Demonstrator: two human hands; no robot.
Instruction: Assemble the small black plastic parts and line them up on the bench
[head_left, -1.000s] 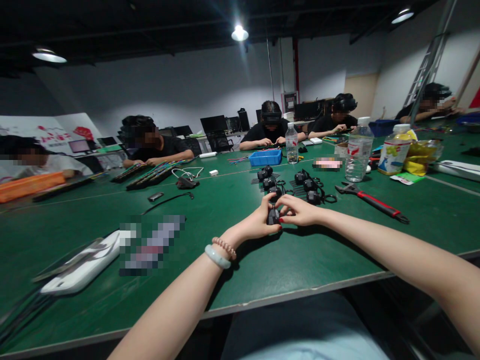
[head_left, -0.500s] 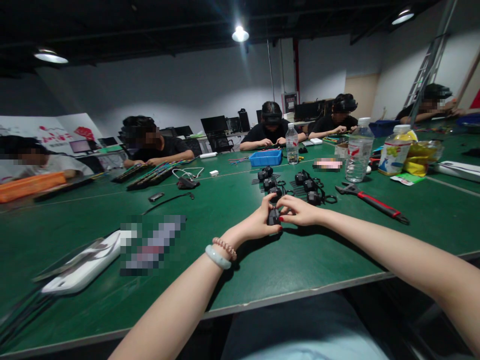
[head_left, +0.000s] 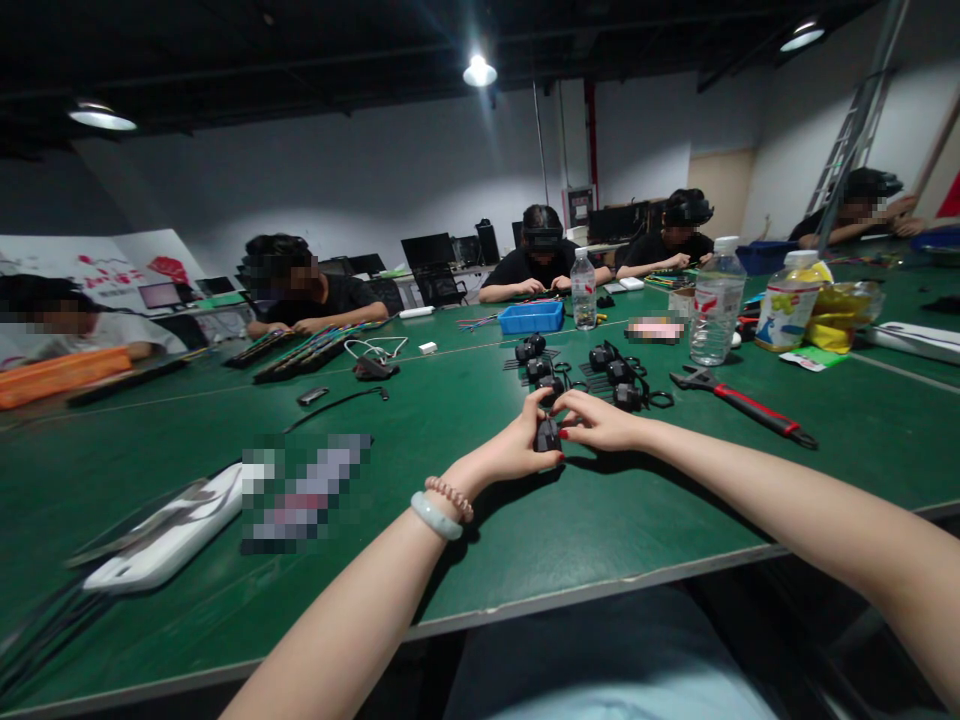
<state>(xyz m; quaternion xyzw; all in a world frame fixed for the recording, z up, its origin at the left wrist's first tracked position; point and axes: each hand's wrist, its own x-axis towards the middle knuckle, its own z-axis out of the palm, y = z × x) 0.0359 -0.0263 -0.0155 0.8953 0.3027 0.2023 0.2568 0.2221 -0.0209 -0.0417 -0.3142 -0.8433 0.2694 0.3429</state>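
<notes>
Near the middle of the green table, my left hand (head_left: 517, 442) is closed round a small black block-shaped part (head_left: 547, 434), thumb along its near side and fingers on the far side. My right hand (head_left: 596, 420) is closed too, its fingertips pressed on the right side of the same part. The fingers hide much of it. Just beyond stand several similar black parts (head_left: 538, 368) with thin pins or wires, in one group. To the right is a second group of black parts (head_left: 616, 370), with a black ring (head_left: 662, 399) beside them.
An adjustable wrench (head_left: 746, 405) lies to the right, near a water bottle (head_left: 715, 305) and a labelled bottle (head_left: 787, 303). A blue bin (head_left: 531, 317) stands farther back. A white power strip (head_left: 176, 530) lies at left. Several people work across the table (head_left: 637, 520).
Both hands stay at the black part in nearly the same pose. The view has shifted very slightly; nothing else on the table has visibly moved.
</notes>
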